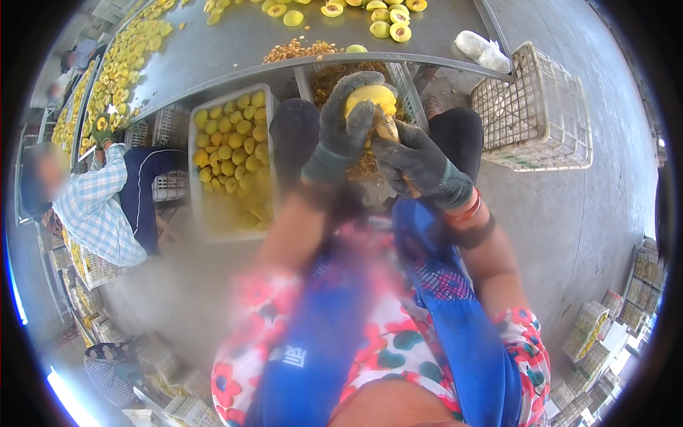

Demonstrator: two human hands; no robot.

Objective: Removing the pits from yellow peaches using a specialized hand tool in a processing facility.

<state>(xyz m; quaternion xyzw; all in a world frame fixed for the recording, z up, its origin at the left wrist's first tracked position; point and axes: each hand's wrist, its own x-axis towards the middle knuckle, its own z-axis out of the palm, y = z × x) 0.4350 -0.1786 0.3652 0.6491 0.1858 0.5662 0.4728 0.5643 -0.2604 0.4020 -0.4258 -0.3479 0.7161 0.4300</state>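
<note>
My left hand [336, 135], in a dark grey-green glove, is closed round a yellow peach [370, 97] held up in front of me. My right hand [421, 162], gloved alike, grips a wooden-handled tool [386, 129] whose upper end meets the peach's lower right side. The working tip is hidden against the fruit, so its exact shape does not show. Below both hands stands a crate [304, 80] holding brown peach pits. Just beyond, a heap of pits [302, 50] lies along the near edge of the metal table [235, 44].
Whole yellow peaches fill a white crate [193, 164] to my left. Halved peaches [388, 20] lie on the table. A white plastic bag [482, 50] rests at its right corner, beside an upright white crate [532, 114]. A person in a checked shirt [99, 203] sits at left.
</note>
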